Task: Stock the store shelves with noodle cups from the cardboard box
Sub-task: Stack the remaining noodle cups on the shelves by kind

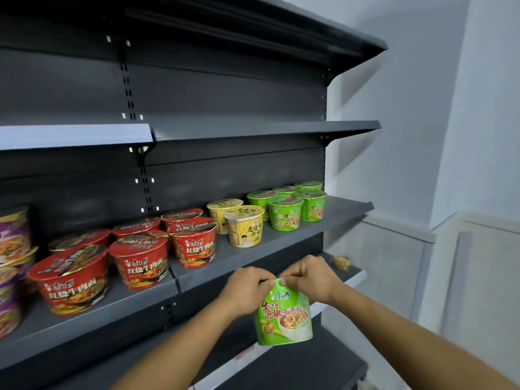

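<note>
I hold a green noodle cup (284,316) in front of the dark shelf unit, below the stocked shelf (281,246). My left hand (247,288) and my right hand (309,277) both pinch its top rim, so the cup hangs down between them. On the stocked shelf stand several green cups (285,212) at the right end, yellow cups (244,226) beside them, and several red cups (140,257) further left. The cardboard box is out of view.
Purple cups (12,249) are stacked at the far left edge. The upper shelf (253,129) holds nothing. A small wrapped item (340,261) lies on the lower shelf at the right. A white wall runs along the right of the unit.
</note>
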The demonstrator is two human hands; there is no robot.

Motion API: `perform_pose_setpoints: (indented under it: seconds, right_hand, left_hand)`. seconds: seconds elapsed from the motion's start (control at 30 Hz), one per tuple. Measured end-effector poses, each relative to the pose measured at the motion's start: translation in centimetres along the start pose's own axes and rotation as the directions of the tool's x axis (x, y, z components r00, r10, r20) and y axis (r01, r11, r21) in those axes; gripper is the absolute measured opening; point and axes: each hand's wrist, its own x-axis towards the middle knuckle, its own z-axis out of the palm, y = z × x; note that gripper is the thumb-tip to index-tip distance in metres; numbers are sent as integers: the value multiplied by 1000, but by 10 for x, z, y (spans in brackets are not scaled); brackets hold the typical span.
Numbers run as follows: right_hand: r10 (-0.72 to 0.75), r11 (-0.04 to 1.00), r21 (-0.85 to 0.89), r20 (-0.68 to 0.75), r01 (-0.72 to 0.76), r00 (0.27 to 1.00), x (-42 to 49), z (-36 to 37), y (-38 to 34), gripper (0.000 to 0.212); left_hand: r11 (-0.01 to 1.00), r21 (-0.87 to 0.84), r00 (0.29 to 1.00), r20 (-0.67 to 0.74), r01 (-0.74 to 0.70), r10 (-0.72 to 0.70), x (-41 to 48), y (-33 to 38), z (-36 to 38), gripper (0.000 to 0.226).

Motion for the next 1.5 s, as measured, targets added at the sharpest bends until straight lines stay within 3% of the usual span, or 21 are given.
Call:
perform_pose_setpoints:
  seconds: [0.47, 0.97, 1.5]
  right_hand:
    - [-8, 997, 68, -184, 21, 983, 34, -85, 60, 17]
    - [4, 1000, 28, -288, 4, 958, 138, -139, 100, 17]
    - [-9, 994, 99, -262, 36, 965, 203, -198, 189, 16]
  left_hand:
    - [985, 74, 967, -187, -159, 170, 97, 68, 10, 23]
    - [969, 108, 952, -190, -222, 239, 240, 55, 0, 25]
    - [961, 138, 937, -224, -242, 268, 349, 82, 42, 22]
